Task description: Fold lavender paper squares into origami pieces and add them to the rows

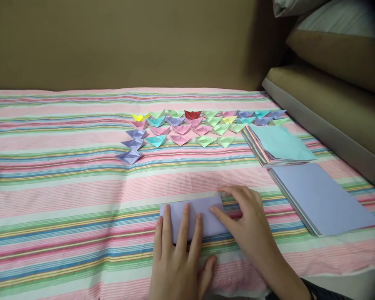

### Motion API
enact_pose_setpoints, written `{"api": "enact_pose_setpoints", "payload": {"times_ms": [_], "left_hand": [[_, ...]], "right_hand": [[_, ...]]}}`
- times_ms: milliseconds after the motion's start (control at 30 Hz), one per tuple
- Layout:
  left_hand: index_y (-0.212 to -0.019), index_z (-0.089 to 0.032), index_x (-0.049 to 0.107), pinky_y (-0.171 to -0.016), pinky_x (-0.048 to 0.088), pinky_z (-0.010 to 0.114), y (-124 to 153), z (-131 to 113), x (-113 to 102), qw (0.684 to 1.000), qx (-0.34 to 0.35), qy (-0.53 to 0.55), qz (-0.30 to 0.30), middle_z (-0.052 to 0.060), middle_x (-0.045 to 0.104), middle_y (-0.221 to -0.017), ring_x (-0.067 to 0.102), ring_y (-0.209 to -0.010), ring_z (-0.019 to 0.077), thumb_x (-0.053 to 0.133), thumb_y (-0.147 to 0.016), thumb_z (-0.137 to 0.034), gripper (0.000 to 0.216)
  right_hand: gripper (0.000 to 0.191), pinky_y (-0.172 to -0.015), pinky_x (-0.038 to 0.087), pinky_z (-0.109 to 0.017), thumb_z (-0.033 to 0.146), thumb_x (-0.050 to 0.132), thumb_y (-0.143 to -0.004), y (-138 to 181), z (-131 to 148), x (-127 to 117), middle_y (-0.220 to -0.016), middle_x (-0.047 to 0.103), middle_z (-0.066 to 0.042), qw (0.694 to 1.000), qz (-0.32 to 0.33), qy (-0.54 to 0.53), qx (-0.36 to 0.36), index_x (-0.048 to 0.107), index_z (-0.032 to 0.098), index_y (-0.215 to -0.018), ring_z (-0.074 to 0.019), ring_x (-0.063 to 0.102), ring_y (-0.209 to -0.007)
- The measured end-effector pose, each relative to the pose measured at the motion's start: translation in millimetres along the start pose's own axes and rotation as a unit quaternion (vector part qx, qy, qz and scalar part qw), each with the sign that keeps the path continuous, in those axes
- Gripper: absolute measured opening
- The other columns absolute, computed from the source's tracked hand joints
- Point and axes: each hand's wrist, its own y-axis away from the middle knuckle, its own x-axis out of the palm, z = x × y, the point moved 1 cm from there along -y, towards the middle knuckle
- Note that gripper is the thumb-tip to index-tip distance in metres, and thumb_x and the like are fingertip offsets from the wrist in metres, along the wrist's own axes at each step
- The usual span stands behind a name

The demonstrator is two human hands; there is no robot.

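Observation:
A folded sheet of lilac paper (211, 227) lies on the striped cloth in front of me, its long side running left to right. My left hand (179, 254) rests flat across its left part, fingers spread and fingertips on the paper. At the right end is my right hand (246, 216). Its thumb touches the top of the paper and the index fingertip is just beyond the far right corner, apart from the thumb. The other right fingers are mostly hidden behind the index finger.
Several small folded paper boats (180, 139) in many colours stand in rows farther back. To the right lie a stack of paper topped with light blue (284, 143) and another topped with lilac (321, 200). Cushions (328, 100) line the right side of the striped cloth (50, 200).

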Motion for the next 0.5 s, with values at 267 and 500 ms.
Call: {"api": "enact_pose_setpoints", "payload": {"times_ms": [267,500], "left_hand": [[-0.134,-0.018,0.043,-0.099,0.028,0.054,-0.5,-0.2,0.7,1.0,0.008,-0.003,-0.004,0.012,0.039,-0.142,0.023,-0.131,0.0441,0.055,-0.077,-0.041,0.063],[-0.135,-0.021,0.041,-0.102,0.027,0.052,0.4,0.5,-0.4,1.0,-0.005,0.005,0.006,0.009,0.038,-0.143,0.024,-0.132,0.0422,0.052,-0.08,-0.048,0.063]], "right_hand": [[0.015,-0.084,0.044,-0.041,0.023,0.067,-0.069,-8.8,2.8,-3.9,-0.09,0.061,-0.006,0.993,0.044,-0.096,0.047,0.06,0.023,-0.082,-0.025,0.054,-0.093],[0.022,-0.079,0.045,-0.036,0.022,0.061,-0.071,-12.6,4.1,-5.8,-0.075,0.064,-0.001,0.975,0.058,-0.153,0.149,0.055,0.022,-0.093,-0.0209,0.062,-0.081]]}}
